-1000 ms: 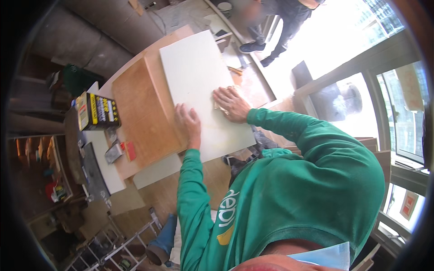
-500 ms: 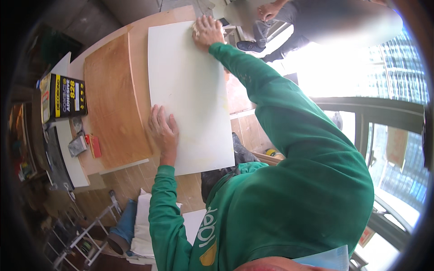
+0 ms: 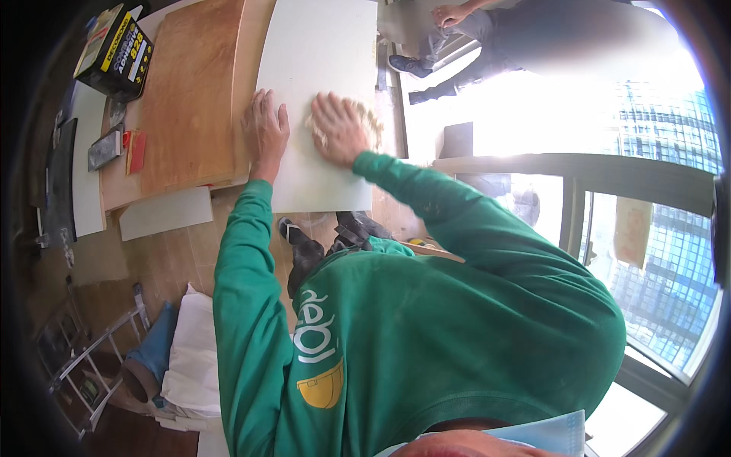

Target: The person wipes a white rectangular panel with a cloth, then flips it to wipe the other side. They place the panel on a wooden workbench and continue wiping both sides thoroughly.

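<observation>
A long white board [image 3: 316,49] lies on the bench in front of me. My left hand [image 3: 266,135] rests flat along its left edge with the fingers stretched out and the thumb on the white face. Under my right hand [image 3: 340,135] is a crumpled cream rag [image 3: 373,126], pressed against the board's surface near the right edge. The palm covers most of the rag; its folds stick out beside the wrist and fingers. Motion slightly blurs this hand.
Left of the board lies a brown wooden panel [image 3: 194,84]. A black and yellow adhesive tin [image 3: 118,57], a grey block [image 3: 105,150] and a red object [image 3: 135,151] sit beyond it. A stepladder [image 3: 95,362] stands lower left. Another person's legs [image 3: 457,46] show at upper right, near the windows.
My right hand has come from the board's far end toward me with the rag. My left hand stays at the left edge. The whole view has shifted, so the bench sits higher.
</observation>
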Tool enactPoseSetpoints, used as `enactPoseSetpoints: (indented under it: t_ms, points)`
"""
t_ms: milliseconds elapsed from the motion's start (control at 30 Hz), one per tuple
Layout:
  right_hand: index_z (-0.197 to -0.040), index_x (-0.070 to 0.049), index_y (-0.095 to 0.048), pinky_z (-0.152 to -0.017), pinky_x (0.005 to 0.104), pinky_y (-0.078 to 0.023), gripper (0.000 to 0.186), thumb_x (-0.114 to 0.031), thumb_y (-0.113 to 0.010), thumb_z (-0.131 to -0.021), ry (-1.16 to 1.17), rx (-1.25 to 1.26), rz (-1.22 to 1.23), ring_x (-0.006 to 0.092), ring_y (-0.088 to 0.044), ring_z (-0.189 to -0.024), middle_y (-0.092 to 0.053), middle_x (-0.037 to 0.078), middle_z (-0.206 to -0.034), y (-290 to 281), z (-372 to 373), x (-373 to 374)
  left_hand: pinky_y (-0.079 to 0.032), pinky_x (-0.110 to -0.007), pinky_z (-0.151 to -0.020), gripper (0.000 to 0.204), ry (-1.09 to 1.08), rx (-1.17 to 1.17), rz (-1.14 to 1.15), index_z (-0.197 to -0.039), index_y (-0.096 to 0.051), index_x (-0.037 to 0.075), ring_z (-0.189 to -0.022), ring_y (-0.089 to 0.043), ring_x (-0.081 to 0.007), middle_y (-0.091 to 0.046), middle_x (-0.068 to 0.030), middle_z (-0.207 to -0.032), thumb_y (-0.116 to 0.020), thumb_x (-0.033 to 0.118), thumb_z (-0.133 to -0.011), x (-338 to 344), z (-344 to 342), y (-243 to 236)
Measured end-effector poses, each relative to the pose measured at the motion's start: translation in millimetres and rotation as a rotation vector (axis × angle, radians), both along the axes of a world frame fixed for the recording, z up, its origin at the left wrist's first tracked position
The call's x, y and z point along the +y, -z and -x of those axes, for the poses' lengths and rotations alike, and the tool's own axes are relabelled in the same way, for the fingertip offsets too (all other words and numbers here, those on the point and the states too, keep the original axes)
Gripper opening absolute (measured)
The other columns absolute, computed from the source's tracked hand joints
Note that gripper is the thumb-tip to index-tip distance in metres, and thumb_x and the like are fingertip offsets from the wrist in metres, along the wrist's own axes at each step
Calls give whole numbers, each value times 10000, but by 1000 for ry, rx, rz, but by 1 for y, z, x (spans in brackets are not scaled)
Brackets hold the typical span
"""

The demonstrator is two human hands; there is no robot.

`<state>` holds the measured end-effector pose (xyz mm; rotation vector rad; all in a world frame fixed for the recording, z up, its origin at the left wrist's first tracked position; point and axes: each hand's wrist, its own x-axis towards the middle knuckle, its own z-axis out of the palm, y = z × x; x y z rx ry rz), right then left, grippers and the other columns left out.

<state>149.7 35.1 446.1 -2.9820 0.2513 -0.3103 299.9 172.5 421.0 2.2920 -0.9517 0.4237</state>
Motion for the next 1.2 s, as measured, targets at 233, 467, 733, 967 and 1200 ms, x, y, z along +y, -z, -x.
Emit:
enactPoseSetpoints:
  t_ms: [233,467,733,967,1200]
  points:
    - [-1570,-29,-339,-1252,577,-186,763,-349,-586,-924,-195,109,-30,402,-236,-1543,-308,201,-1645,-27,41,58,-378,-500,-1146,462,3,40,-103,-1401,-565,64,-1443,-436,-315,-454,-120,-1575,-560,323,-1020,45,30,3]
    - [-1567,-37,-352,-1251,552,-192,717,-377,-533,-962,-143,10,27,383,-265,-1536,-336,177,-1639,-8,-67,8,-370,-478,-1151,477,-29,107,-168,-1454,-521,81,-1436,-450,-290,-431,-98,-1598,-536,299,-1030,56,41,-13]
    - [-1493,-44,-480,-1211,522,-260,663,-418,-521,-947,52,-232,46,366,-383,-1464,-482,171,-1545,8,-263,-88,-371,-461,-1150,460,-16,147,-200,-1399,-568,58,-1402,-481,-288,-456,-107,-1577,-569,268,-989,61,48,-32]
    - [-1514,-85,-464,-1217,519,-265,662,-454,-540,-970,160,-39,38,350,-395,-1461,-452,182,-1567,-12,-245,-100,-364,-470,-1155,481,-11,137,-263,-1398,-571,58,-1398,-481,-288,-463,-119,-1568,-561,293,-979,64,51,-36]
    - [-1564,-53,-395,-1260,501,-200,720,-418,-539,-961,-33,-50,52,352,-291,-1534,-378,176,-1624,8,-86,1,-362,-487,-1152,466,-61,55,-91,-1345,-600,51,-1381,-487,-308,-493,-134,-1533,-589,290,-945,64,39,-14]
